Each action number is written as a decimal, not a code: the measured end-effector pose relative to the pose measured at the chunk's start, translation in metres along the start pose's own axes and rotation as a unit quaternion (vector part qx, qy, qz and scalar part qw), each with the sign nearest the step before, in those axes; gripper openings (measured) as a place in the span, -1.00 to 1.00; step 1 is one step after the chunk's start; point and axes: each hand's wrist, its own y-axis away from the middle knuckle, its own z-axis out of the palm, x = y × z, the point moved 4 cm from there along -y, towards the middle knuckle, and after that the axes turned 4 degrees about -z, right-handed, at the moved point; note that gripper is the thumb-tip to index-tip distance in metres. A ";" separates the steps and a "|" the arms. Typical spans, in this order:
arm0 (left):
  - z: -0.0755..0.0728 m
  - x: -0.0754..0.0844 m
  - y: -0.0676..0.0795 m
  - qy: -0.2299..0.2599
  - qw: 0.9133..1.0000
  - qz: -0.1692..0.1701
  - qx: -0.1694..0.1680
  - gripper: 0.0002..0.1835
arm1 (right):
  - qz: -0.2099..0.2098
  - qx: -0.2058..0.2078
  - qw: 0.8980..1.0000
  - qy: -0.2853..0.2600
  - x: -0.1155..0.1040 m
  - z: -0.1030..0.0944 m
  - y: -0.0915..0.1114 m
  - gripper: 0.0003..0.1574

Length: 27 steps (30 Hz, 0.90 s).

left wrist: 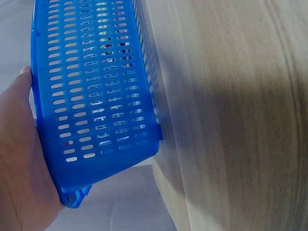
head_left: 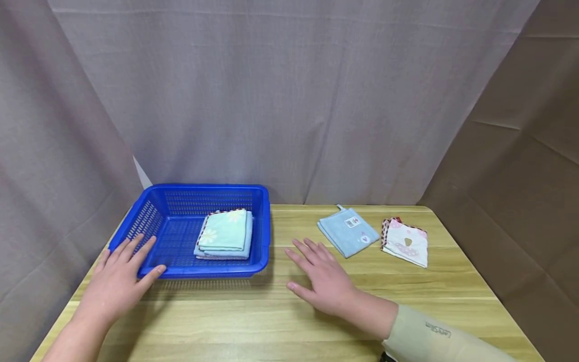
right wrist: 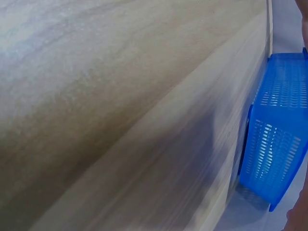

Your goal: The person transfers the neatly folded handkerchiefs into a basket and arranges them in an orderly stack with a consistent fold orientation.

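A blue plastic basket (head_left: 172, 193) stands on the left of a wooden table (head_left: 289, 317) and holds folded pale green and blue cloths (head_left: 225, 234). My left hand (head_left: 118, 279) lies with straight fingers over the basket's near left corner, the thumb touching its front rim. In the left wrist view the palm (left wrist: 17, 159) presses against the basket's slotted wall (left wrist: 96, 96). My right hand (head_left: 318, 274) hovers flat and spread just right of the basket, holding nothing. A folded light blue cloth (head_left: 348, 231) and a folded white and pink cloth (head_left: 406, 242) lie beyond the right hand.
Grey curtains hang behind the table and at the left; a brown panel closes the right side. The table's far and right edges run close behind the two loose cloths. Bare wood fills the right wrist view, with the basket (right wrist: 276, 144) at its edge.
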 end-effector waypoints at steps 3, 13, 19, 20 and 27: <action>0.000 -0.001 0.000 0.002 1.000 0.002 0.001 -0.21 | 0.011 -0.001 1.000 -0.004 0.001 -0.001 0.002 -0.06; 0.002 -0.002 0.001 0.000 1.000 0.008 0.011 -0.22 | 0.054 0.013 0.998 -0.007 0.015 -0.004 0.008 -0.12; 0.003 -0.002 0.002 0.002 1.000 0.010 0.013 -0.21 | 0.089 0.017 0.996 -0.012 0.026 -0.007 0.013 -0.18; 0.003 -0.002 0.002 0.002 1.000 0.009 0.013 -0.21 | 0.097 0.014 0.995 -0.014 0.028 -0.007 0.013 -0.18; 0.001 0.000 0.000 -0.002 1.000 0.007 0.007 -0.20 | 0.147 -0.002 0.989 -0.022 0.041 -0.011 0.019 -0.13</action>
